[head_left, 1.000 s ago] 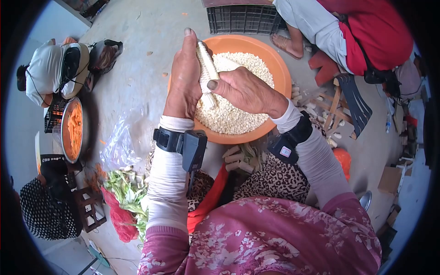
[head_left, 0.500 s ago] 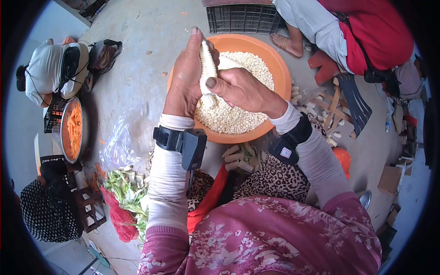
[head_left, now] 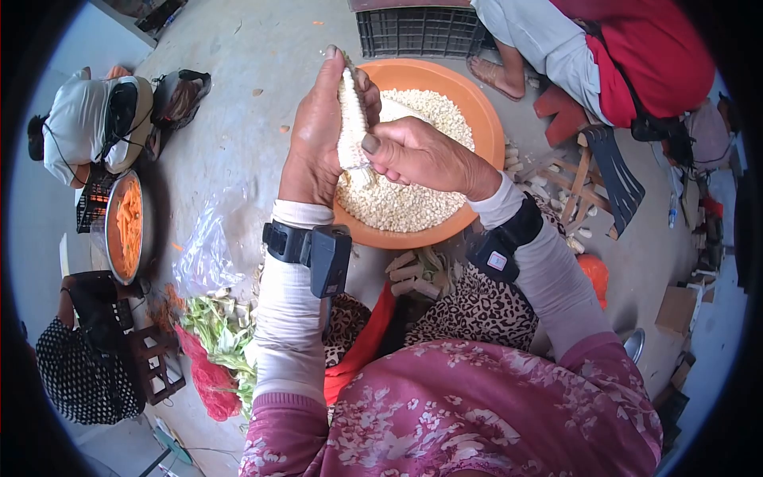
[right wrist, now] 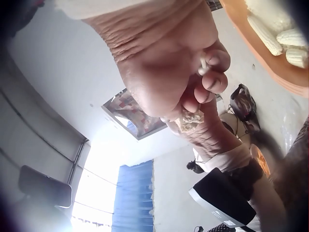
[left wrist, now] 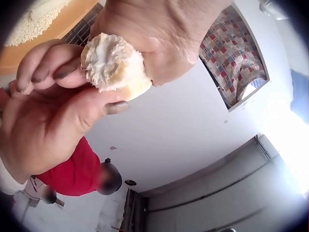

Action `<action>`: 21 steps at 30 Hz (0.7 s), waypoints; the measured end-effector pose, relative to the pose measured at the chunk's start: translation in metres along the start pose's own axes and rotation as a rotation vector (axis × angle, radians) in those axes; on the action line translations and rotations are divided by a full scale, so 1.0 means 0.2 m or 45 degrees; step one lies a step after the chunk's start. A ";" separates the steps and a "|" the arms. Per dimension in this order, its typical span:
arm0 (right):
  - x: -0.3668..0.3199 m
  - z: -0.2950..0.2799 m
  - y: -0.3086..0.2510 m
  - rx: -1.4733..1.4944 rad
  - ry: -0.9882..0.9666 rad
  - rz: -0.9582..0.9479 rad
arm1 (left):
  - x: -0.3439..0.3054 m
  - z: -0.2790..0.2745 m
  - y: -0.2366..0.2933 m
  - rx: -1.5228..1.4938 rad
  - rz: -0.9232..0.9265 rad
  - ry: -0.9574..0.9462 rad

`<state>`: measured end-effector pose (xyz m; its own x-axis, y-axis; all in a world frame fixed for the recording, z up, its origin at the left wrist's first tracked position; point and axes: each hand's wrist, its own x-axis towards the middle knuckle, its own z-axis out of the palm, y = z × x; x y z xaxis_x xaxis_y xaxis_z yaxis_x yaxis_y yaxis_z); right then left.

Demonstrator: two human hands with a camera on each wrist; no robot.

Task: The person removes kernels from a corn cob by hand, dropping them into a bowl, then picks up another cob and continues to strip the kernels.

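My left hand (head_left: pixel 314 139) grips a pale ear of corn (head_left: pixel 351 119) upright along the palm, thumb extended beside its tip. My right hand (head_left: pixel 425 155) is at the ear's lower part, its thumb against the kernel rows and its other fingers curled. In the left wrist view the broken butt of the ear (left wrist: pixel 108 63) faces the camera, between the two hands. Loose kernels (right wrist: pixel 203 66) show within the curled right fingers in the right wrist view. Below both hands is an orange basin (head_left: pixel 485 111) holding loose corn kernels (head_left: pixel 401 211).
More ears of corn (right wrist: pixel 264 35) lie in the basin. Bare cobs (head_left: pixel 413 278) are on the floor between my legs, near green husks (head_left: pixel 230 330) and a clear plastic bag (head_left: pixel 208 254). A black crate (head_left: pixel 421 33) stands beyond. Other people sit left and upper right.
The right thumb has shifted slightly against the ear, and its fingers have drawn a little away from the basin side. Both hands have moved slightly left with the ear.
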<state>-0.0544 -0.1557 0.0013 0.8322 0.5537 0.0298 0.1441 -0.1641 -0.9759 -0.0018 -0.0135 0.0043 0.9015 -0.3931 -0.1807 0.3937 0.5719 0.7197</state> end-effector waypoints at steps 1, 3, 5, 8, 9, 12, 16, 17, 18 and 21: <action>0.01 -0.01 0.01 0.044 -0.020 0.022 | 0.01 -0.01 -0.01 0.048 0.028 -0.007; 0.01 -0.01 0.01 0.089 -0.040 0.042 | 0.01 -0.01 -0.01 0.097 0.056 -0.013; 0.02 -0.01 0.00 0.060 0.048 0.025 | 0.01 0.02 -0.03 0.177 0.119 0.111; 0.03 -0.01 0.03 -0.147 0.111 -0.020 | -0.01 0.04 -0.03 0.259 0.145 0.164; 0.03 -0.01 0.03 -0.146 0.112 -0.020 | -0.01 0.04 -0.03 0.260 0.144 0.164; 0.01 -0.01 -0.02 -0.196 0.115 -0.113 | 0.00 0.01 -0.04 0.155 0.122 0.082; -0.01 -0.01 -0.04 -0.207 0.098 -0.122 | 0.00 0.01 -0.04 0.136 0.114 -0.003; -0.01 -0.01 -0.04 -0.211 0.090 -0.104 | 0.00 0.01 -0.04 0.123 0.112 -0.015; -0.01 -0.01 -0.04 -0.211 0.091 -0.106 | 0.00 0.01 -0.03 0.124 0.113 -0.017; -0.02 -0.01 -0.03 -0.141 0.039 -0.111 | -0.01 0.02 -0.03 0.140 0.097 0.011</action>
<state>-0.0570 -0.1583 0.0079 0.8297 0.5447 0.1220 0.2734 -0.2060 -0.9396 -0.0067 -0.0198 0.0030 0.9298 -0.3450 -0.1281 0.3024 0.5176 0.8004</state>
